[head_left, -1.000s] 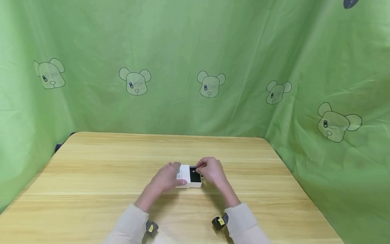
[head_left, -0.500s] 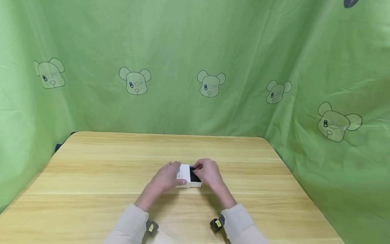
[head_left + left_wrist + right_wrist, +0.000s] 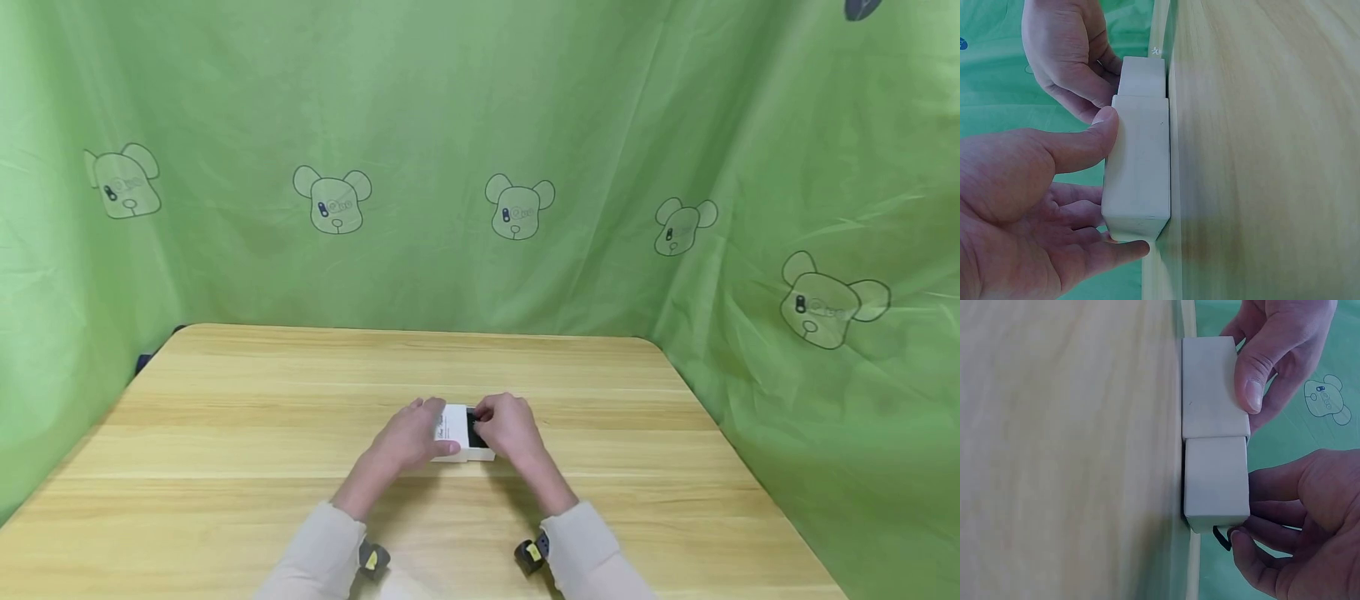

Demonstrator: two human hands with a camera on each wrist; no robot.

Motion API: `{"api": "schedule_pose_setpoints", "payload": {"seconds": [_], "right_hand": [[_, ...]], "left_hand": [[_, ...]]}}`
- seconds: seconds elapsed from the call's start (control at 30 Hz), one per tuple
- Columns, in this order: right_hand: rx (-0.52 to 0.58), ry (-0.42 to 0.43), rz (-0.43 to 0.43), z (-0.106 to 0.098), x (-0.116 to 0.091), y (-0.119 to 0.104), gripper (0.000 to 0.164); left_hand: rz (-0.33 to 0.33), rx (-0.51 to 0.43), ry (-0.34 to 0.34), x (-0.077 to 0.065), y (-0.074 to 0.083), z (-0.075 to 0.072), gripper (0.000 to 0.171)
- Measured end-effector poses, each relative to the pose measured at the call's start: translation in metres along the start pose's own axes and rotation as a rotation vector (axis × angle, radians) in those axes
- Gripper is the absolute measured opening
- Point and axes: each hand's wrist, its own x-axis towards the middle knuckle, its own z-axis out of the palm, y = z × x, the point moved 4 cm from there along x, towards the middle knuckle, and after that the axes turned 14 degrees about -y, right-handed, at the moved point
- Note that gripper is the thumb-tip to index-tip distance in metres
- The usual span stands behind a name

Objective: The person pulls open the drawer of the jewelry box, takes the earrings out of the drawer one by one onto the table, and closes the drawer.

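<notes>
A small white slide-out box lies on the table. Its printed sleeve is at the left and its drawer sticks out to the right. My left hand grips the sleeve, thumb on the near side and fingers over the far side. Inside the drawer lies a black insert, partly covered by my right hand. The right thumb and forefinger are bent down onto the insert, at a tiny silvery star-shaped piece; whether they pinch it is hidden. A black ribbon tab hangs from the drawer's end by the little finger.
The wooden table reaches well beyond the box on every side. A green curtain with printed bear heads hangs behind it and along both sides. Black wrist devices sit below both sleeves.
My right hand has shifted slightly left and nearer over the drawer, covering more of the black insert and the silvery piece. The left hand and the sleeve have stayed put.
</notes>
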Motion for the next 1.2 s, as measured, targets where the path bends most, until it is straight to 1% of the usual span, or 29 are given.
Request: {"api": "schedule_pose_setpoints", "payload": {"seconds": [0.27,0.47,0.77,1.2], "right_hand": [[-0.043,-0.002,-0.006,0.0018,-0.0003,-0.0013,0.013],[-0.063,-0.023,-0.006,0.0001,-0.0018,-0.0036,0.014],[-0.062,-0.036,0.004,0.001,-0.0022,-0.0035,0.015],[-0.063,-0.037,0.008,0.0024,-0.001,-0.0026,0.013]], "left_hand": [[0.0,0.005,-0.004,-0.0002,0.0009,-0.0009,0.074],[0.0,0.011,-0.002,-0.0002,0.0016,-0.0015,0.072],[-0.008,0.007,0.002,-0.0002,0.0007,0.0002,0.073],[0.005,0.003,0.003,-0.001,0.0011,-0.0017,0.073]]}}
